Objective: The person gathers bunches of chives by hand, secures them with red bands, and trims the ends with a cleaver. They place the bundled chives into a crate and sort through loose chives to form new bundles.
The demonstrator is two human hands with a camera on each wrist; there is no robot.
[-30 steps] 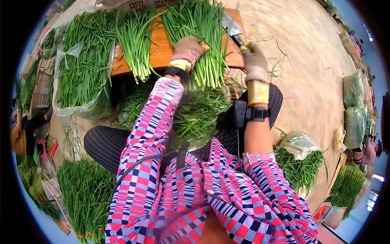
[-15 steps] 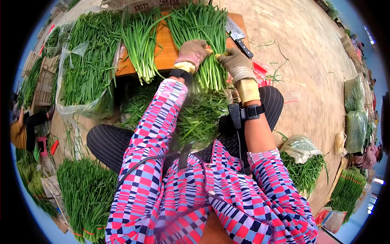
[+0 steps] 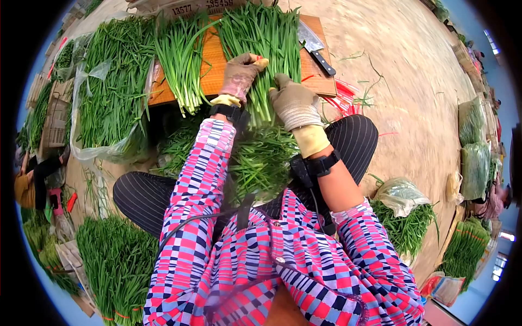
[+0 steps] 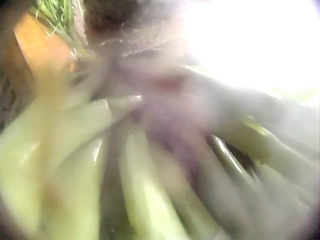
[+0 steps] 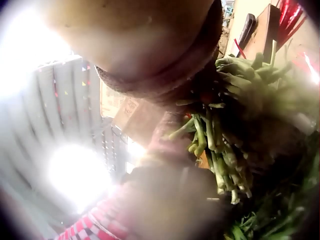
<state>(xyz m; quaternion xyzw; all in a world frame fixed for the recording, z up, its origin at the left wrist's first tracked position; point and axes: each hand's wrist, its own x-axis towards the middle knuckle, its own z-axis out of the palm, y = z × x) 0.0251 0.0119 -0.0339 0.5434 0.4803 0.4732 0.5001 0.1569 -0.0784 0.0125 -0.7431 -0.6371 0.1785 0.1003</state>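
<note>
A thick bunch of green leafy stalks (image 3: 266, 41) lies on the orange board (image 3: 213, 62), pale ends toward the person. The gloved left hand (image 3: 239, 77) is curled round the bunch's left side, a bit of red at its fingertips. On the right side of the same stalks, the gloved right hand (image 3: 296, 103) has its fingers bent round them near the cut ends. The right wrist view shows the stalk ends (image 5: 220, 160) below the glove (image 5: 150, 50). Blurred pale stalks (image 4: 145, 195) fill the left wrist view.
A knife (image 3: 315, 48) lies on the board's right part, with red strips (image 3: 345, 98) beside it. A smaller bunch (image 3: 182, 60) and a plastic-lined pile (image 3: 111, 81) are at left. Loose greens (image 3: 261, 157) lie below the board.
The right hand came from beside the knife handle to the bunch and moved further left. The left hand shifted slightly left along the stalks. The red strips came into view.
</note>
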